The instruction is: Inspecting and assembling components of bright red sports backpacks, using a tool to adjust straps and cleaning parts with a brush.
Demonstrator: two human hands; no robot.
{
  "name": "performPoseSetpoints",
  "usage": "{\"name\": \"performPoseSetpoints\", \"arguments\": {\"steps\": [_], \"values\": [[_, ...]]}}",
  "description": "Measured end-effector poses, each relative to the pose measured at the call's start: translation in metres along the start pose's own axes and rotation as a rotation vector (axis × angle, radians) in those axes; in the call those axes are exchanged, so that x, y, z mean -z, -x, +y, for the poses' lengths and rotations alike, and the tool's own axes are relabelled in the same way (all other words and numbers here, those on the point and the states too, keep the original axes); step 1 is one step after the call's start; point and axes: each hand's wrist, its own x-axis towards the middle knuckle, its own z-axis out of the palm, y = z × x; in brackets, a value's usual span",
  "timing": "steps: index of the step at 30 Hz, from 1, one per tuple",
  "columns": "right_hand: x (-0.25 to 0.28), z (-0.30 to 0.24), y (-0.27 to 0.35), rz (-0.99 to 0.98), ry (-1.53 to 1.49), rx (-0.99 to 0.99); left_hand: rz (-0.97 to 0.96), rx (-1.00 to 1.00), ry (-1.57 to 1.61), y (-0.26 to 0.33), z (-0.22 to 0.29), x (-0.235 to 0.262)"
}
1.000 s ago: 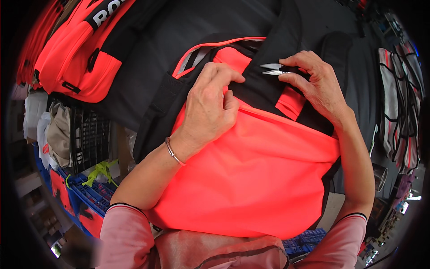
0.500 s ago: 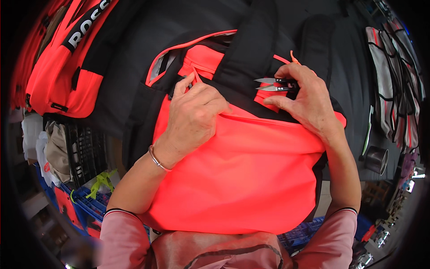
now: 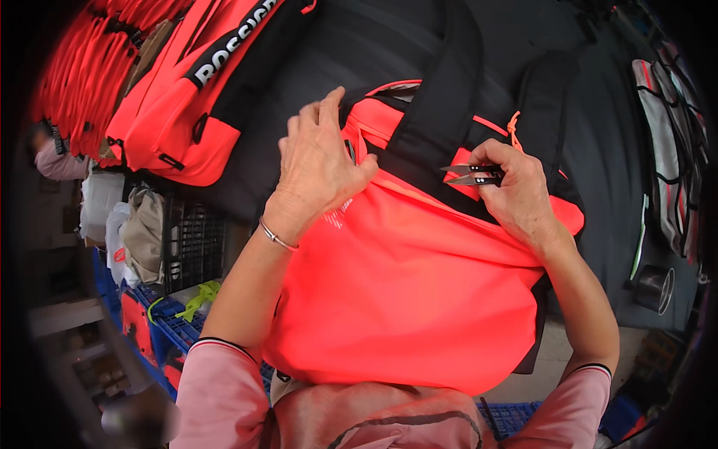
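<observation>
A coral-red and black backpack (image 3: 411,299) lies across the work surface in front of me, its black shoulder straps (image 3: 441,97) stretching away from me. My left hand (image 3: 318,161) is at the bag's upper left edge, beside the zipped opening. Its fingers are apart and pointing away, the thumb out to the right, and it grips nothing. Between the fingers and thumb of my right hand (image 3: 520,191) are small thread snips (image 3: 462,179), black-handled, with the blades pointing left over the bag's black panel. An orange cord loop (image 3: 513,127) stands up just beyond that hand.
Another red and black bag (image 3: 179,127) lies at the far left, near a stack of red pieces (image 3: 82,75). Grey pieces with black edging (image 3: 662,150) lie on the right, above a metal cup (image 3: 654,290). A black crate (image 3: 193,247) stands at left.
My left hand has come off the strip near the zip, opened its fingers and shifted to the bag's left edge. My right hand still holds the snips. The whole view has shifted.
</observation>
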Motion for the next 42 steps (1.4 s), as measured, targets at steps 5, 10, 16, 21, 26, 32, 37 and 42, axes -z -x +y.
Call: {"name": "performPoseSetpoints", "arguments": {"steps": [5, 10, 16, 21, 26, 32, 37, 42], "values": [[-0.001, -0.008, 0.004, 0.000, -0.077, -0.073, -0.102, -0.028, 0.307, 0.006, -0.013, 0.019], [-0.002, -0.003, 0.002, 0.016, -0.103, -0.073, -0.416, 0.105, 0.727, 0.005, -0.031, 0.024], [-0.010, 0.018, -0.005, 0.123, -0.129, -0.007, -0.122, 0.008, 1.189, 0.010, -0.047, 0.030], [0.022, 0.034, -0.015, 0.354, -0.203, -0.015, 0.169, 0.165, 0.962, 0.042, -0.113, 0.036], [0.015, -0.046, -0.026, 0.314, -0.188, -0.006, -0.146, 0.263, 0.519, 0.089, -0.120, 0.016], [-0.048, -0.067, -0.020, 0.090, 0.293, 0.133, 0.203, 0.173, 0.503, 0.109, -0.111, -0.014], [-0.058, -0.035, -0.020, 0.031, 0.011, -0.083, 0.394, -0.024, 0.586, 0.136, -0.082, -0.020], [-0.053, 0.007, -0.006, 0.111, -0.160, -0.076, 0.464, -0.056, 0.700, 0.154, -0.080, -0.021]]}}
